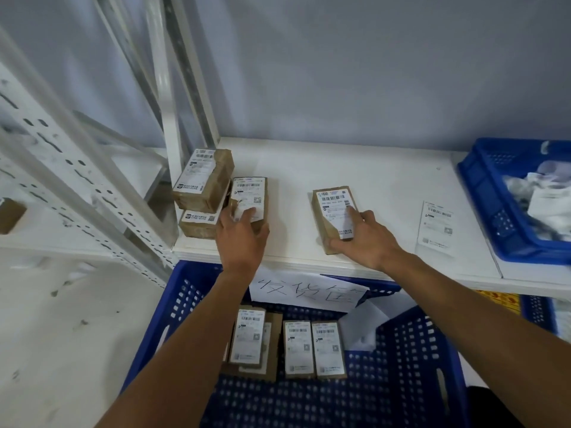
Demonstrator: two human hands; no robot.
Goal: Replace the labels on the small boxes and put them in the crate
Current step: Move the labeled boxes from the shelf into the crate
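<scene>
Relabelling under way, by the look of it. Right hand (367, 239) flat on right box (333, 202), index finger straight on its label, thumb at the near left corner, nothing pinched. Left hand (242, 236) spread over the near end of left box (250, 193), thumb against its right edge; cannot tell whether gripping or only pressing. Both boxes flat on shelf (309, 162), well apart, long axes running near to far, each straight ahead of its own hand. Brown card, taped, white barcode label on top; left label looks torn along its left side. Loose sheet (435, 225) further right, nearer the right hand. Stack (202, 180) of two just left of left box. Crate (182, 307) below the near shelf edge, holding labelled boxes. Probably calls for a peel along the long axis.
</scene>
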